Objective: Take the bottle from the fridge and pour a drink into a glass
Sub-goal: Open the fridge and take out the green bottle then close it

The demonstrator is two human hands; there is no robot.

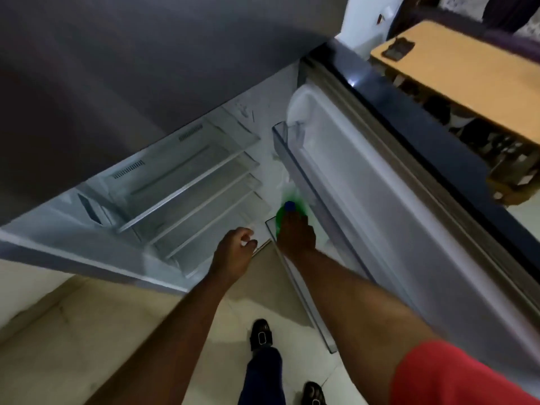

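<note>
Green bottle (282,213), blue cap, standing in fridge door's lower bin (270,226). I see right hand (295,238) wrapped round its neck; left hand (235,249) loosely curled, empty, just left of bin. Risk: bottle base catching the bin rim, slipping.

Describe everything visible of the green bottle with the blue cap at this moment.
The green plastic bottle with the blue cap looks translucent and is motion-blurred. It stands roughly upright in the lower clear door shelf of the open fridge door, cap facing the camera. The right hand grips it just below the cap, hiding most of the body. No label or liquid level can be made out.
</note>
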